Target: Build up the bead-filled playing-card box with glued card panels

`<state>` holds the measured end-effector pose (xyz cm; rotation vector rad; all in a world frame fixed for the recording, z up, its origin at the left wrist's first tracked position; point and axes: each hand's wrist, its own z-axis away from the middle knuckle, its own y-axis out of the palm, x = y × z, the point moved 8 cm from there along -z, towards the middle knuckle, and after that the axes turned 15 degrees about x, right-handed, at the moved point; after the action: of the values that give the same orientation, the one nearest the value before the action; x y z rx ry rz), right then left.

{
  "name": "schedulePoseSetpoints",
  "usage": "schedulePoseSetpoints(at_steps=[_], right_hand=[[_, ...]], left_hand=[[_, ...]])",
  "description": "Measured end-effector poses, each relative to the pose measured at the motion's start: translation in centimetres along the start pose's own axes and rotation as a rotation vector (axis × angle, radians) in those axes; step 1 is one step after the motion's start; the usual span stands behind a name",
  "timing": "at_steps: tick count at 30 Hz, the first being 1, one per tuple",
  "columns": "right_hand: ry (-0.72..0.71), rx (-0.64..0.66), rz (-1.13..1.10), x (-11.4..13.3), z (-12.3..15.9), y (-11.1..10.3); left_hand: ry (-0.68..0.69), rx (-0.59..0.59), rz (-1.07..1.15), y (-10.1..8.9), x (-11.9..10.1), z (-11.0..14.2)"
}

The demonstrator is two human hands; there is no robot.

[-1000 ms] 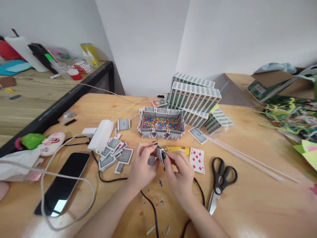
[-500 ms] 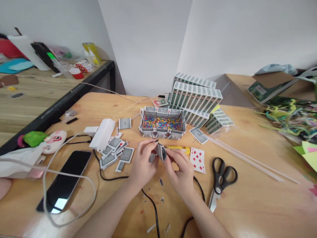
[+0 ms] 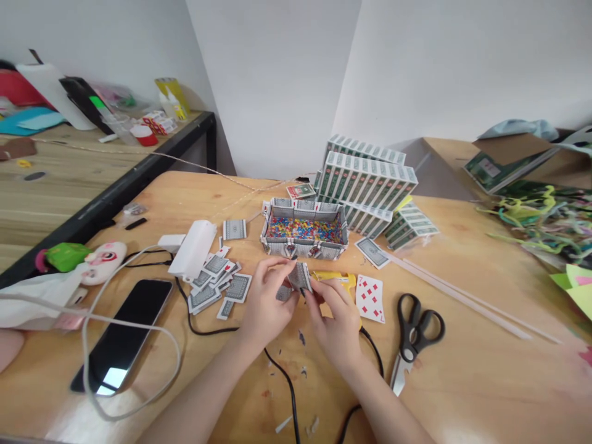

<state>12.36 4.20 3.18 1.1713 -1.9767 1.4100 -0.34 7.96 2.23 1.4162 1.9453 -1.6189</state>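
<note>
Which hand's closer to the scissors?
Right. The right hand is just left of the scissors, not touching them; the left hand is farther left, on the other side of the right hand from them.

A craft workspace, with scissors, playing cards and scraps on a table.

Clock centred on held card: back grey-and-white, finely patterned. 12 o'clock: box walled in same grey-and-white pattern, filling speckled red, blue, yellow. 1 o'clock: card boxes green striped with white. 3 o'clock: glue gun yellow; playing card white with red diamonds. 4 o'clock: scissors black-handled, silver-bladed. 8 o'clock: phone glossy black. 9 o'clock: card pile mostly grey-and-white backs.
</note>
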Motion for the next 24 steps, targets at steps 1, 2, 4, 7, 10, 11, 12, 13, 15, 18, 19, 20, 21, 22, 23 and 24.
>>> schedulePoseSetpoints(at_steps=[1, 2, 4, 7, 10, 11, 12, 13, 15, 18, 19, 20, 21, 22, 23, 24], right_hand=[[0.018, 0.001, -0.014, -0.1, 0.0, -0.1], [0.052, 0.002, -0.043, -0.5, 0.0, -0.1], [0.164, 0.009, -0.182, -1.6, 0.0, -0.1], [0.352, 0.045, -0.573, -3.5, 0.0, 0.9], [0.422, 0.104, -0.891, -3.7, -0.1, 2.3], [0.419, 0.128, -0.941, -3.5, -0.2, 2.6], [0.410, 0.153, -0.967, -3.2, -0.3, 2.9], [0.397, 0.180, -0.974, -3.0, -0.3, 3.1], [0.374, 0.238, -0.938, -2.5, -0.2, 3.5], [0.366, 0.329, -0.815, -2.1, 0.3, 4.2], [0.367, 0.346, -0.757, -2.1, 0.5, 4.4], [0.365, 0.353, -0.693, -2.0, 0.7, 4.5], [0.360, 0.350, -0.627, -2.0, 0.9, 4.6], [0.355, 0.339, -0.562, -1.9, 1.0, 4.6], [0.350, 0.326, -0.506, -1.8, 1.2, 4.6], [0.344, 0.311, -0.463, -1.7, 1.3, 4.6]], left_hand=[[0.005, 0.006, 0.002, 0.0, -0.1, 0.0], [0.013, 0.012, 0.005, 0.0, -0.2, 0.0], [0.021, 0.036, 0.024, 0.0, -0.5, 0.0], [-0.017, 0.126, 0.228, 0.1, -0.3, -0.2], [-0.155, 0.172, 0.618, 0.7, 1.0, -0.4], [-0.223, 0.160, 0.684, 0.9, 1.6, -0.4], [-0.290, 0.153, 0.699, 1.1, 2.1, -0.3], [-0.342, 0.158, 0.670, 1.3, 2.5, -0.2], [-0.381, 0.222, 0.557, 1.8, 2.6, -0.1], [-0.330, 0.278, 0.400, 1.9, 1.8, 0.0], [-0.314, 0.264, 0.367, 1.7, 1.6, 0.0], [-0.303, 0.246, 0.348, 1.4, 1.5, 0.0], [-0.298, 0.225, 0.339, 1.2, 1.5, 0.0], [-0.298, 0.209, 0.340, 1.1, 1.5, 0.0], [-0.302, 0.198, 0.348, 1.0, 1.5, 0.0], [-0.308, 0.193, 0.365, 0.9, 1.6, 0.0]])
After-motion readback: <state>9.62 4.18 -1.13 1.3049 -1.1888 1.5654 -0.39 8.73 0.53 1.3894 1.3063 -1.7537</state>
